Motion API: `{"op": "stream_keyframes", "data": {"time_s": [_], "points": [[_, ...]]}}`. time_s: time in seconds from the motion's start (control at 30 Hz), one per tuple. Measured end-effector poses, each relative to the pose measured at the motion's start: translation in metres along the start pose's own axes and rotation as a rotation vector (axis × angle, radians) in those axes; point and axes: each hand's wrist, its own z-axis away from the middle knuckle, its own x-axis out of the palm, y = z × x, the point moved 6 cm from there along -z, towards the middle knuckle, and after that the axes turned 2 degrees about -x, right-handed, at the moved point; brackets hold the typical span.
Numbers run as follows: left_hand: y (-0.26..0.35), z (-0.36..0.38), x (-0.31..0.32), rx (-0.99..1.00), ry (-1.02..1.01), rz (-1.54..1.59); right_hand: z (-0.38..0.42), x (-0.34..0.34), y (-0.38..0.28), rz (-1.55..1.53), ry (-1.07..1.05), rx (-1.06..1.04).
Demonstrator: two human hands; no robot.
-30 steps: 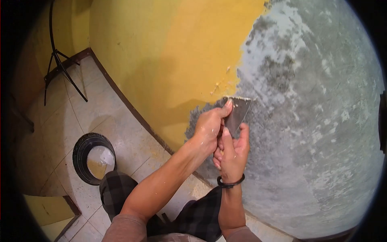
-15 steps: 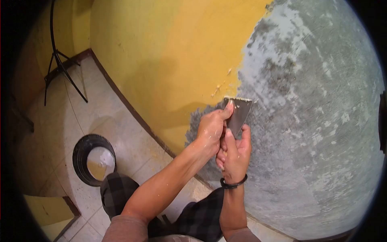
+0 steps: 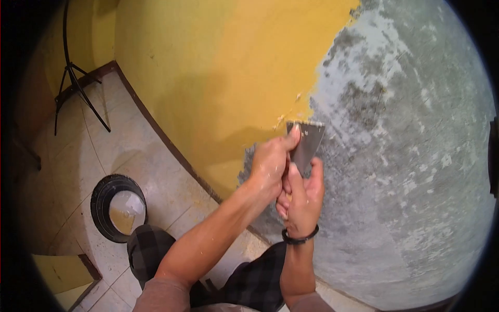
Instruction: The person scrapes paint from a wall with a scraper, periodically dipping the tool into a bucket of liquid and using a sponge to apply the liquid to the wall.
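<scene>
Both hands grip a putty knife (image 3: 309,144) with a flat metal blade, its wide edge up against the wall. My left hand (image 3: 268,165) is closed on it from the left, the thumb pressed on the blade; whitish specks dot this hand. Lower down, my right hand (image 3: 303,202) wraps round the handle, which is mostly hidden by the fingers. Pale scrapings sit along the blade's edge. The edge lies where yellow paint (image 3: 228,73) meets the bared grey wall (image 3: 395,171). Loose paint bits (image 3: 281,120) cling just left of the blade.
A black bucket (image 3: 100,210) with whitish water stands on the tiled floor (image 3: 150,177), close to my knee (image 3: 150,249). A black tripod stand (image 3: 73,80) is in the far left corner. Dark skirting (image 3: 166,138) runs along the wall's foot.
The blade has shifted slightly upward on the wall, with both hands still on it. The view has moved a little.
</scene>
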Motion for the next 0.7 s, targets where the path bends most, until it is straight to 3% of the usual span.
{"op": "stream_keyframes", "data": {"time_s": [0.13, 0.2, 0.27, 0.5, 0.7], "points": [[-0.012, 0.007, -0.005, 0.05, 0.121, -0.074, 0.004, 0.002, 0.002, -0.043, -0.002, -0.022], [-0.009, 0.008, -0.004, 0.025, 0.126, -0.115, 0.005, -0.001, 0.0, -0.031, -0.017, 0.024], [-0.001, 0.0, 0.001, 0.091, 0.057, 0.039, 0.0, 0.0, 0.0, -0.001, 0.022, 0.047], [-0.007, 0.014, 0.005, 0.016, 0.13, -0.053, 0.009, -0.008, 0.003, -0.035, 0.03, 0.047], [-0.003, 0.018, 0.009, 0.076, 0.105, -0.039, 0.007, -0.017, 0.007, -0.086, -0.089, -0.004]]}}
